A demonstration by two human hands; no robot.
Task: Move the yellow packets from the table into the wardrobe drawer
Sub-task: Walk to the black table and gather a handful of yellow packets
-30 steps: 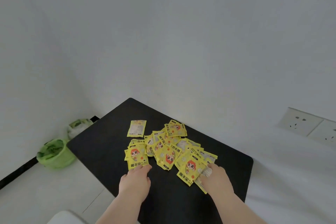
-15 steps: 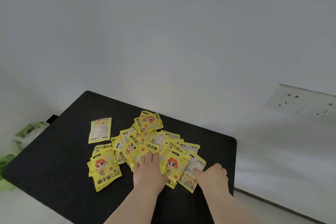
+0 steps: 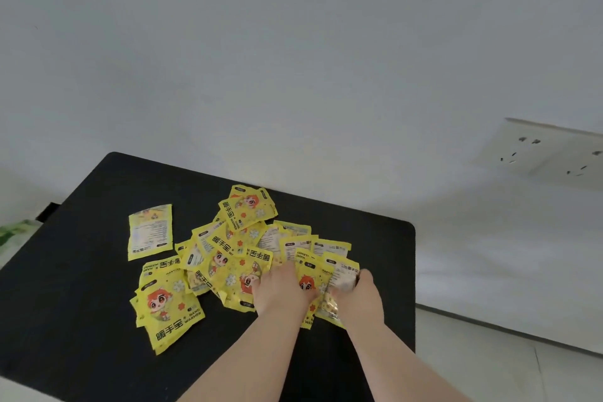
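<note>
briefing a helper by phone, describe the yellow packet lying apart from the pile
Find the black rectangular table against the pale wall. Left of its heap of yellow foil packets lies one yellow packet on its own, fine-print side up.

Near the table's (image 3: pixel 81 352) right edge, the left hand (image 3: pixel 282 292) covers part of the heap of yellow packets (image 3: pixel 235 258). Its fingertips are lost among them, so its grip cannot be told. The right hand (image 3: pixel 362 290) is blurred, and whether it pinches the packet at its fingers is unclear. Overlapping packets hide one another, and their small print is unreadable. The table's near edge and left corner are cut off, as are both forearms.
</note>
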